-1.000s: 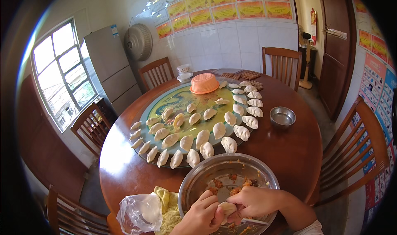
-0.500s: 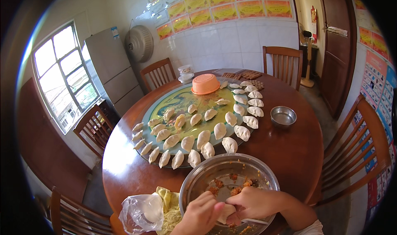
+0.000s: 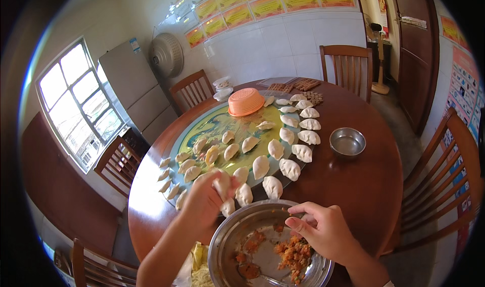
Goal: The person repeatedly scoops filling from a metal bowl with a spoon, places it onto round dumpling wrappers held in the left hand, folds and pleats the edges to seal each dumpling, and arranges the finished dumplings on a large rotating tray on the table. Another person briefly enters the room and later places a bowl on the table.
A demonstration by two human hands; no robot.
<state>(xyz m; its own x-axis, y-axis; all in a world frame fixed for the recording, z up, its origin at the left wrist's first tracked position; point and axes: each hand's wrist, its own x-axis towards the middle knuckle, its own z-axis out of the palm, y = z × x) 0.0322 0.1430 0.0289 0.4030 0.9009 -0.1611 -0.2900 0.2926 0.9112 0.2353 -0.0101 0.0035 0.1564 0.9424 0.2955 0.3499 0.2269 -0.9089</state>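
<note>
Left hand: the left hand (image 3: 208, 197) pinches a dumpling (image 3: 221, 186) between thumb and fingers, partly covering it.
Held dumpling: in the fingers of the left hand, over the near edge of the turntable (image 3: 214, 126); whether it touches the neighbouring pieces, I cannot tell.
Right hand: the right hand (image 3: 319, 230) is half curled above the right side of the mixing bowl (image 3: 217, 246), thumb and forefinger apart, with nothing visible between them.
Laid-out dumplings: the dumplings on the turntable (image 3: 261, 167) are pale, matte, plump crescents, many with pinched seams, set in curved rows; the nearest lie just beside the left hand.
Mixing bowl: round, shiny metal, smeared inside; it holds crumbly orange-brown filling (image 3: 293, 256) below the right hand and a metal spoon (image 3: 275, 281).
Turntable: round, smooth, with a greenish-yellow patterned middle and a paler rim.
Surface: the surface (image 3: 361, 191) is round, glossy reddish-brown wood.
Small bowl: the small bowl (image 3: 347, 144) is plain metal, right of the dumplings.
Basket: the orange plastic basket (image 3: 245, 101) is perforated and upside down at the turntable's far side.
Cloth: the yellow cloth (image 3: 202, 274) is crumpled, left of the mixing bowl.
Writing: red-and-yellow certificates (image 3: 267, 7) line the wall, their lettering too small to read; the grey refrigerator (image 3: 132, 82) bears a blue-and-white sticker (image 3: 134, 45).
</note>
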